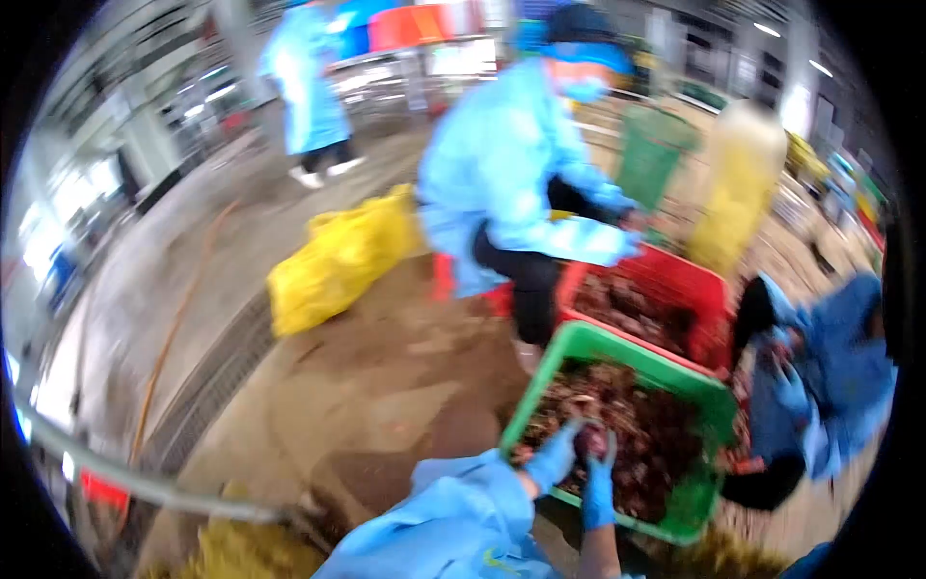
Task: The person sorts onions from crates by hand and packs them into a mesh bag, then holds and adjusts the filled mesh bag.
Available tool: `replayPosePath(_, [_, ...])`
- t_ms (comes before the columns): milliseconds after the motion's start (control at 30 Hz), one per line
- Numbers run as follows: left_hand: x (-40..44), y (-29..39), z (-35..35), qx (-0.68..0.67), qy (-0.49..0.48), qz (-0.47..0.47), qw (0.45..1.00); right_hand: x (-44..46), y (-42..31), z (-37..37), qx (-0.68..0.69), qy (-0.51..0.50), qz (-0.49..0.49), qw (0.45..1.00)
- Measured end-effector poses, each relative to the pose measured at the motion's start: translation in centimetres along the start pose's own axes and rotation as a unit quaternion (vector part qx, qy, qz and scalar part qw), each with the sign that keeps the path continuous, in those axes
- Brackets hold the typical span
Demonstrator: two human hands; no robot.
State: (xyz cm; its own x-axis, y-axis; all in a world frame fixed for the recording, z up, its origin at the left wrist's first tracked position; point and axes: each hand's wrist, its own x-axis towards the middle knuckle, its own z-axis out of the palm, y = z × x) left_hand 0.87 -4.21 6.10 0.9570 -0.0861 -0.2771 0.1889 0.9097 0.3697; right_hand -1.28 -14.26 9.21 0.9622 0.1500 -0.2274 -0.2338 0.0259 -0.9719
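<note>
In front of me is a green crate [714, 415] filled with dark brown-red, clumpy pieces [641, 425] whose kind is too blurred to tell. My left hand [553, 456], in a blue glove, reaches over its near left side with fingers closed against a dark purple-red roundish thing [590, 442]. My right hand [598, 490], gloved likewise, comes up from below and grips the same thing from the other side. Both hands are just above the crate's contents. Motion blur hides the finer finger positions.
A red crate [709, 289] with similar pieces adjoins the green one. A person in blue [511, 164] sits beside it; another person [820, 367] works at the right. A yellow sack [342, 261], a green bin [656, 154] and a hose [183, 318] are around.
</note>
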Motion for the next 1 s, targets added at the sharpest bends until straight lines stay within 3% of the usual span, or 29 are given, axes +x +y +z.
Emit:
replayPosePath(67, [-0.3, 0.7, -0.3, -0.059, -0.03, -0.017, 0.998, -1.4, -0.8, 0.5, 0.094, -0.022, 0.002, 0.995])
replayPosePath(167, [-2.8, 4.2, 3.9, -0.059, -0.006, -0.082, 0.995, 0.5, -0.3, -0.1, 0.088, -0.072, -0.055, 0.992])
replayPosePath(233, [-3.1, 4.7, 3.7, -0.058, 0.029, -0.05, 0.997, 0.2, -1.3, 0.6, 0.051, -0.103, -0.07, 0.991])
replayPosePath(333, [-3.0, 5.3, 5.2, 0.0, 0.007, -0.011, 1.0, -0.2, -3.3, 0.9, -0.072, -0.059, -0.113, 0.989])
replayPosePath(367, [-2.8, 5.0, 5.3, 0.032, 0.006, -0.026, 0.999, -0.7, -4.2, 1.7, 0.032, -0.053, -0.151, 0.987])
replayPosePath(400, [-2.6, 4.2, 5.4, 0.03, 0.004, -0.035, 0.999, -1.5, -5.5, 2.0, -0.014, -0.032, -0.165, 0.986])
replayPosePath(467, [-2.3, 3.7, 5.1, 0.215, -0.009, 0.03, 0.976, -1.2, -5.0, 2.3, -0.084, 0.036, -0.154, 0.984])
replayPosePath(500, [-2.7, 3.8, 6.4, 0.187, -0.046, 0.035, 0.981, -0.1, -3.0, 1.8, -0.101, 0.073, -0.202, 0.971])
replayPosePath(567, [-2.2, 3.8, 6.3, 0.236, -0.101, 0.055, 0.965, -0.3, -3.8, 0.8, 0.006, 0.054, -0.191, 0.98])
replayPosePath(600, [-3.1, 4.4, 7.5, 0.221, -0.104, 0.054, 0.968, -1.2, -5.4, 0.5, 0.043, 0.029, -0.126, 0.991])
replayPosePath(667, [-4.9, 5.8, 10.1, 0.191, -0.11, 0.053, 0.974, -2.3, -7.2, 0.1, 0.033, 0.022, -0.116, 0.992])
replayPosePath(767, [-3.7, 5.8, 7.7, 0.085, -0.13, -0.017, 0.988, -1.8, -7.2, 0.3, 0.044, 0.036, -0.199, 0.978])
replayPosePath(867, [-3.5, 5.4, 7.2, 0.159, -0.101, 0.02, 0.982, -1.8, -7.2, -0.2, 0.074, 0.036, -0.2, 0.976])
replayPosePath(933, [-3.8, 5.8, 7.9, 0.289, -0.135, 0.047, 0.947, -1.9, -7.1, -0.2, 0.168, 0.008, -0.163, 0.972])
replayPosePath(967, [-5.4, 6.5, 9.5, 0.457, -0.15, 0.092, 0.872, -2.1, -7.4, 0.0, 0.232, -0.018, -0.141, 0.962])
replayPosePath(1000, [-4.8, 5.5, 7.9, 0.499, -0.162, 0.136, 0.84, -1.3, -6.3, -0.1, 0.308, -0.044, -0.125, 0.942])
